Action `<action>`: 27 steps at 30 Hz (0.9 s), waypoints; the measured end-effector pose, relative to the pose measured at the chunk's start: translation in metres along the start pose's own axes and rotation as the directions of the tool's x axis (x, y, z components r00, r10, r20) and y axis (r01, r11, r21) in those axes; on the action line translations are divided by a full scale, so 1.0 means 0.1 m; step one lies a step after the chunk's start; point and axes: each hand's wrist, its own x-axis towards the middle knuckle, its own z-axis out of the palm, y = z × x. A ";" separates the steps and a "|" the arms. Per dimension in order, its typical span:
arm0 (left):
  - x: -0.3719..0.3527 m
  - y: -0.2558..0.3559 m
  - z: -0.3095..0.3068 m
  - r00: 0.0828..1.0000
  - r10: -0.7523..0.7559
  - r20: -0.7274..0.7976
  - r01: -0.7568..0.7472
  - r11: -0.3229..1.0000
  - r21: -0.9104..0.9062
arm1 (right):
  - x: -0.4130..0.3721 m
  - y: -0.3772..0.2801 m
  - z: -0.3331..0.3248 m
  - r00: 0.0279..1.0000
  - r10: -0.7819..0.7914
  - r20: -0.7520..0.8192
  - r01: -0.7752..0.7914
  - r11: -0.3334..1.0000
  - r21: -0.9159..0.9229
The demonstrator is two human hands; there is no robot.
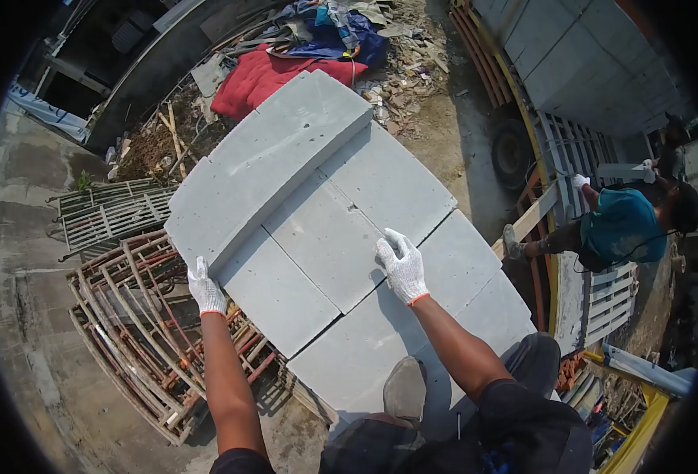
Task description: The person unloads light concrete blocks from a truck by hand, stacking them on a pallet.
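A long grey concrete block (270, 158) lies on top of a pale layer of similar blocks (309, 245), raised along their far left side. My left hand (205, 288), in a white knit glove with an orange cuff, is at the near left end of the raised block. Its fingers are extended against that end, and their inner side is hidden. Over the seams of the lower layer is my gloved right hand (402, 267), thumb and fingers apart and slightly bent, with nothing in it. Both my shoes (406, 389) rest on the blocks at the near end.
Rusty metal frames (139, 332) are piled on the ground at left. Beyond the stack lie a red cloth (278, 83), a blue tarp (349, 47) and rubble. At right, a person in a teal shirt (621, 225) stands by a truck with a wheel (511, 152).
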 end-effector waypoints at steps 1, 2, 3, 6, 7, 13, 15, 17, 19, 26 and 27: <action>0.08 -0.10 -0.09 0.999 0.028 0.019 -0.028 1.000 0.005 | -0.30 0.15 -0.12 0.998 0.027 -0.052 -0.028 0.999 -0.017; 0.07 -0.02 -0.08 1.000 -0.009 0.008 0.008 0.999 0.039 | -0.60 0.14 -0.22 0.981 0.162 -0.102 -0.154 0.985 0.081; 0.06 0.01 -0.07 0.999 -0.046 -0.001 0.046 0.997 0.066 | -0.79 0.20 -0.28 0.976 0.125 -0.176 -0.120 0.992 0.043; 0.19 -0.03 -0.13 0.999 -0.029 0.022 0.027 0.996 0.088 | -1.07 0.11 -0.53 0.974 0.184 -0.133 -0.201 0.972 -0.125; 0.18 0.00 -0.08 0.999 0.039 0.033 -0.042 0.994 0.105 | -1.02 0.16 -0.61 0.990 0.126 -0.069 -0.138 0.970 -0.198; -0.56 0.08 0.81 0.773 0.624 0.114 -0.302 0.205 0.931 | -0.83 -0.11 -1.50 0.977 0.042 -0.207 -0.068 0.990 -0.121; -1.07 -0.09 1.20 0.683 0.648 0.337 -0.639 0.307 0.705 | -0.82 -0.08 -1.84 0.962 0.037 -0.269 -0.058 0.996 -0.070; -1.64 -0.13 1.59 0.643 0.546 0.537 -0.756 0.341 0.559 | -0.79 0.15 -2.28 0.868 0.011 -0.496 -0.036 0.998 -0.043; -2.19 -0.22 1.98 0.641 0.419 0.643 -0.750 0.519 0.409 | -0.83 0.12 -2.60 0.799 0.102 -0.592 0.015 0.982 0.190; -2.97 -0.54 2.81 0.372 0.245 0.895 -0.778 0.609 0.156 | -1.00 0.13 -3.06 0.747 0.216 -0.629 0.227 0.806 0.546; -3.03 -0.55 2.88 0.343 0.218 0.914 -0.763 0.632 0.135 | -1.02 0.13 -3.06 0.765 0.208 -0.610 0.227 0.799 0.556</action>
